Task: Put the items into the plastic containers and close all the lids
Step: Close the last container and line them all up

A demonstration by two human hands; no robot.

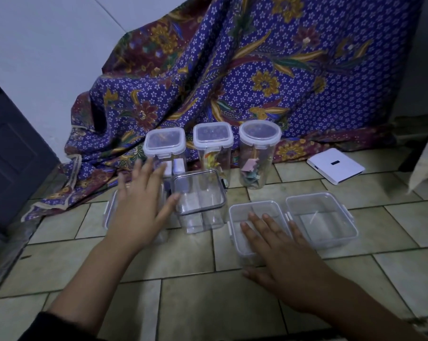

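**Clear tubs lined up on the tile floor, both hands flat and holding nothing**

While the light is pretty dim here, you can still see all the plastic containers are see-through with whitish clip-on lids. Left hand (pixel 140 207) is spread wide, fingers loose, palm down over a low container (pixel 109 212) at about 9 o'clock that it mostly hides, so I can't tell if it's touching. Right hand (pixel 277 249) is also slack and flat, fingers laid across the lid of the front square container (pixel 240 217) at roughly 5 o'clock.

In the back row at 12 o'clock sit three tall ones with lids on: a square jar (pixel 164 146) with whitish blocks inside, a second square jar (pixel 213 143) with colourful paper bits, and a round jar (pixel 260 148) with pinkish and greenish scraps. A grey-rimmed tub (pixel 199 200) in the middle looks lidless. At 3 o'clock another low container (pixel 322 217) looks nearly empty. Batik cloth (pixel 257 70) hangs behind, white box (pixel 336 166) at 2 o'clock.
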